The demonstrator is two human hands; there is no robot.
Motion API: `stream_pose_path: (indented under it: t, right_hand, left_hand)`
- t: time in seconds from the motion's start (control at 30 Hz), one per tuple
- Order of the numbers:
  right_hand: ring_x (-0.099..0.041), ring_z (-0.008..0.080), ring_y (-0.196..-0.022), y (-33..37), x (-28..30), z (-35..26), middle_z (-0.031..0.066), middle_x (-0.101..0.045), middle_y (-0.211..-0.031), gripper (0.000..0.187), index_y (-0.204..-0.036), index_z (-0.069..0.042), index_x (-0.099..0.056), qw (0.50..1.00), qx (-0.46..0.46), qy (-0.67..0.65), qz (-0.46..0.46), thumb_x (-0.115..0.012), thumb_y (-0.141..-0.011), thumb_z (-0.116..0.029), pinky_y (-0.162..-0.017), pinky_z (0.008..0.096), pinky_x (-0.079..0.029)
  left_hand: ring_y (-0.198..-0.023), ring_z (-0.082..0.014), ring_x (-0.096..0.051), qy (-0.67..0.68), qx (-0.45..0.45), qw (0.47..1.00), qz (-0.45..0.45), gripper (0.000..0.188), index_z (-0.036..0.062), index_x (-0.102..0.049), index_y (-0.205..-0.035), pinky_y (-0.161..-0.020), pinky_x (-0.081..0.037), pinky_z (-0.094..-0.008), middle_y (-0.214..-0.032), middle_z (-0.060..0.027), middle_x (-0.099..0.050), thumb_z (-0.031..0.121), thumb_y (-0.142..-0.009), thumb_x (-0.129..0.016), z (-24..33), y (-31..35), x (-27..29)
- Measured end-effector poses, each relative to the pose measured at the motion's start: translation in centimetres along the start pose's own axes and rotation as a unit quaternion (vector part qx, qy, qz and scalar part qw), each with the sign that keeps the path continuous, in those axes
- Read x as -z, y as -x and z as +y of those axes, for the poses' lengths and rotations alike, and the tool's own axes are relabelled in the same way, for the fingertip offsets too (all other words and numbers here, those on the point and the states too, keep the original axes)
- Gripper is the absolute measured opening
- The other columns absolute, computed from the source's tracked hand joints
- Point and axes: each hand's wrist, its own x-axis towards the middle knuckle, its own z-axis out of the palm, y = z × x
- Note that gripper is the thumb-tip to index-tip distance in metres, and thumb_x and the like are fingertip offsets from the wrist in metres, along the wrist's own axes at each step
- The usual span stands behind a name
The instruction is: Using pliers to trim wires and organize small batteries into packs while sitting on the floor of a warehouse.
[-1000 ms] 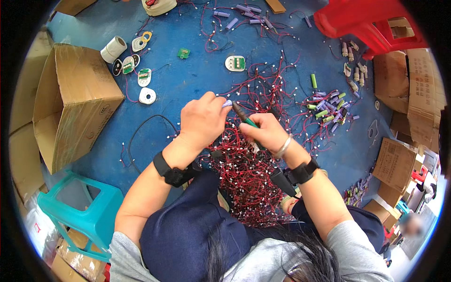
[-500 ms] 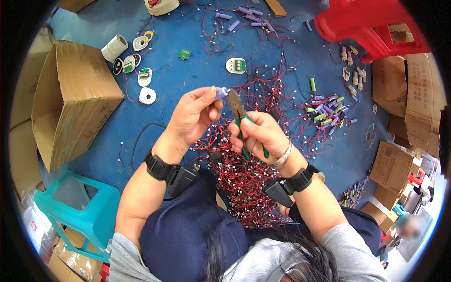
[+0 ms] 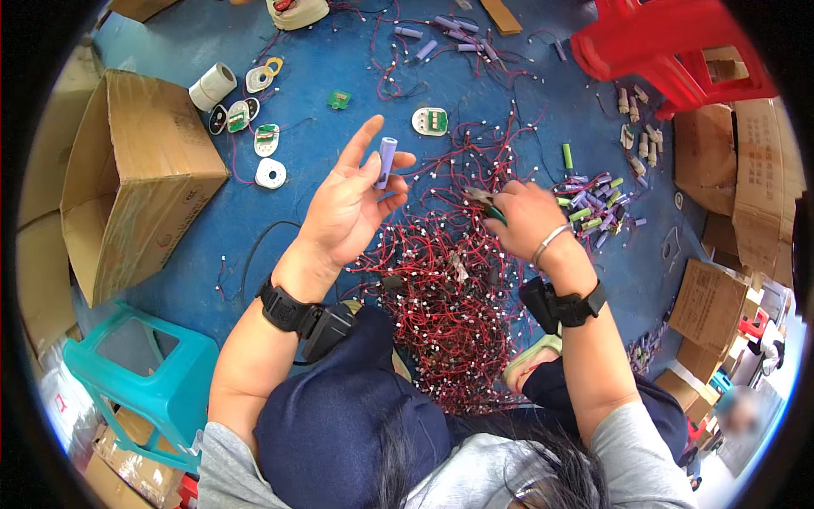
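Observation:
In my left hand (image 3: 349,199) a purple cylindrical battery cell (image 3: 386,163) stands almost upright, held between the thumb and fingers while the index finger points away. My right hand (image 3: 527,216) is closed around green-handled pliers (image 3: 487,204), palm down, with the jaws toward the left. The pliers are over the edge of a large tangle of red and black wires (image 3: 449,314) with small white connectors. Right of that hand lies a pile of purple and green battery cells (image 3: 598,204).
A teal stool (image 3: 153,382) and an open cardboard box (image 3: 140,178) stand at the left. Round white parts with circuit boards (image 3: 430,121) lie on the blue floor. At the far right are a red stool (image 3: 670,51) and cardboard boxes (image 3: 708,301). More purple cells (image 3: 462,36) lie farther away.
My right hand has moved right and turned palm down with the pliers, away from the cell. In my left hand the cell has tilted more upright, and the index finger has stretched out.

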Motion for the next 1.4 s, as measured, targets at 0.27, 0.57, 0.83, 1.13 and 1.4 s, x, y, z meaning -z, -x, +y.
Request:
stream_pose_path:
  t: [0.27,0.57,0.83,1.13,1.4]
  right_hand:
    - [-0.049,0.0256,-0.095,-1.0,3.3,-4.7,0.0080,-0.054,-0.094,0.017,-0.072,-0.007,-0.059,0.943,0.083,-0.068,0.315,-0.067,-0.061,-0.018,-0.087,0.0401,-0.037]
    - [-0.049,0.0252,-0.094,-1.1,3.8,-5.0,0.0080,-0.054,-0.097,0.018,-0.071,-0.008,-0.058,0.939,0.123,-0.132,0.291,-0.069,-0.059,-0.017,-0.085,0.0396,-0.038]
    - [-0.049,0.0238,-0.094,-1.4,4.1,-4.7,0.0057,-0.053,-0.096,0.021,-0.069,-0.009,-0.055,0.911,0.148,-0.075,0.378,-0.068,-0.058,-0.022,-0.085,0.0401,-0.038]
    - [-0.052,0.0242,-0.089,-1.7,3.8,-4.4,0.0049,-0.055,-0.093,0.024,-0.067,-0.007,-0.054,0.908,0.136,-0.064,0.390,-0.071,-0.058,-0.021,-0.079,0.0386,-0.041]
    - [-0.055,0.0191,-0.068,-2.1,2.9,-4.4,0.0026,-0.057,-0.081,0.022,-0.065,-0.008,-0.052,0.900,0.114,-0.125,0.402,-0.069,-0.062,-0.023,-0.060,0.0326,-0.043]
  left_hand:
    - [-0.083,-0.0185,-0.060,0.062,0.019,0.989,0.135,0.025,0.0125,-0.044,-0.117,-0.074,-0.051,-0.0320,-0.102,-0.0095,-0.057,0.015,-0.092,-0.043,-0.1,0.3,-0.9]
    - [-0.076,-0.0156,-0.061,0.080,-0.001,0.992,0.102,0.018,0.0109,-0.047,-0.109,-0.066,-0.052,-0.0279,-0.100,-0.0112,-0.060,0.015,-0.091,-0.046,-0.5,0.7,0.0]
    - [-0.081,-0.0154,-0.062,0.126,0.014,0.988,0.086,0.021,0.0078,-0.047,-0.111,-0.069,-0.054,-0.0261,-0.102,-0.0128,-0.059,0.015,-0.091,-0.046,-0.4,0.7,-0.1]
    - [-0.088,-0.0170,-0.061,0.154,0.038,0.987,0.034,0.019,0.0080,-0.051,-0.108,-0.074,-0.053,-0.0279,-0.106,-0.0131,-0.059,0.015,-0.091,-0.046,-0.5,0.8,-0.1]
    - [-0.084,-0.0176,-0.063,0.223,0.043,0.973,-0.036,0.019,0.0069,-0.052,-0.107,-0.073,-0.053,-0.0289,-0.101,-0.0116,-0.061,0.015,-0.090,-0.048,-0.8,0.6,0.9]
